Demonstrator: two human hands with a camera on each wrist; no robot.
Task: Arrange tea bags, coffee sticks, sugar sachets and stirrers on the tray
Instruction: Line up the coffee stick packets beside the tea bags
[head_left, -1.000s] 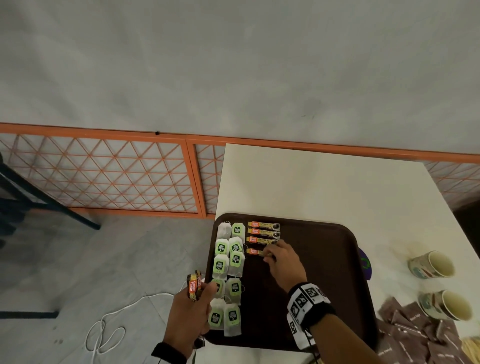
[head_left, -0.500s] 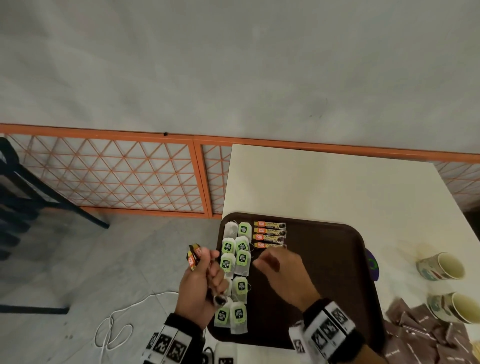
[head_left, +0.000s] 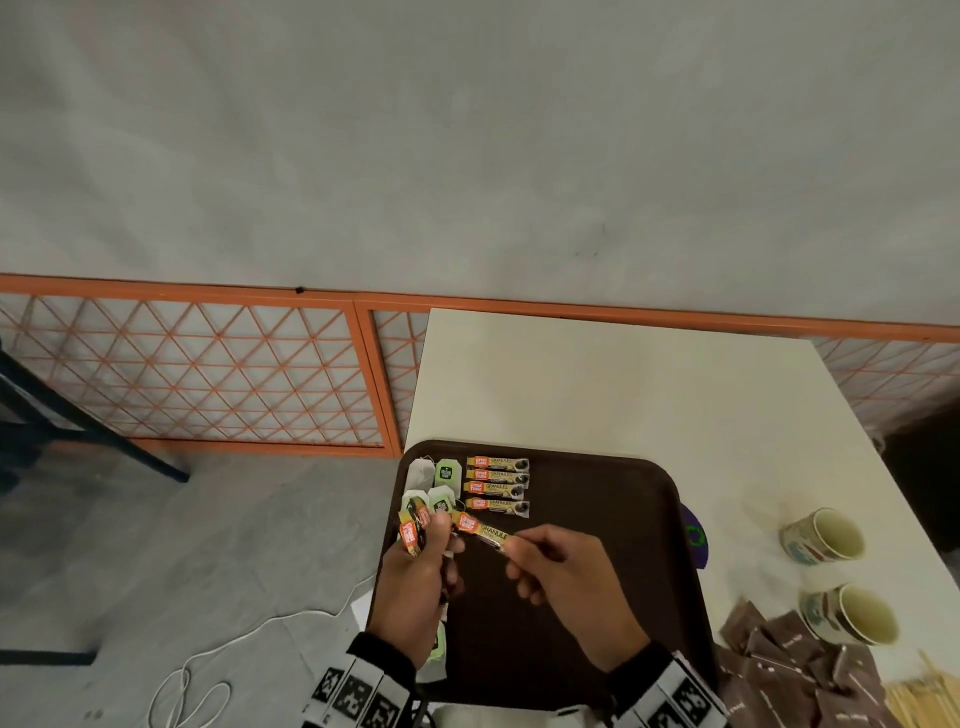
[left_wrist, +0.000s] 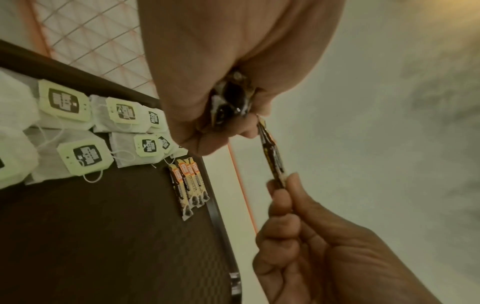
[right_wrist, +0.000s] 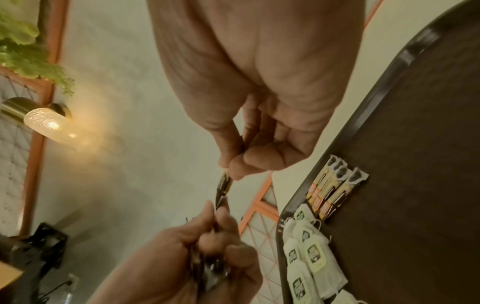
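Left hand (head_left: 415, 582) curled tight round a small bunch of glossy coffee sticks (head_left: 414, 525), held up over the tray's left side. Right hand (head_left: 566, 587) pinching the dark end of one flat foil stick (head_left: 480, 529) between thumb and fingertip, other end at the left hand's bunch. Below, smooth dark brown tray (head_left: 613, 519) with rounded corners on the pale worktop (head_left: 597, 379): four sticks (head_left: 497, 486) lined up, papery tea bags (head_left: 441, 488) with green tags beside them. Brown sachets (head_left: 800, 670) and two cups (head_left: 831, 577) off to the right.
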